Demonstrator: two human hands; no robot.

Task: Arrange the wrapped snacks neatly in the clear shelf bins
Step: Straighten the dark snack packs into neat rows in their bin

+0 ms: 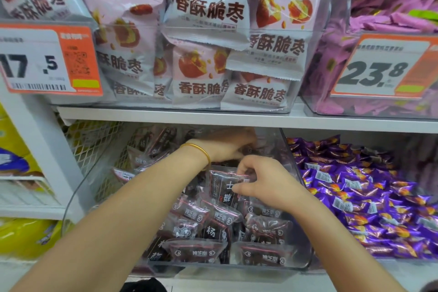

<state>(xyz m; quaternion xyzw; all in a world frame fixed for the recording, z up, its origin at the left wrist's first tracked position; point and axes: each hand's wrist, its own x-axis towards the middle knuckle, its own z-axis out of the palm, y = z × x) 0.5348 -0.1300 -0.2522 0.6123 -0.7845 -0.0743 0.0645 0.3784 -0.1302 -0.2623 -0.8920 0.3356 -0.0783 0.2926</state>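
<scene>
White shelf [166, 116] above clear bin [237, 268]

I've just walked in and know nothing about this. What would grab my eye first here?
Two bare hands work in a clear bin at the lower middle: the right hand pinches a dark packet, and the left hand, with a gold bangle at the wrist, reaches further back. Above sit big pink bags between orange price tags, and shiny purple sweets are heaped to the right.
</scene>
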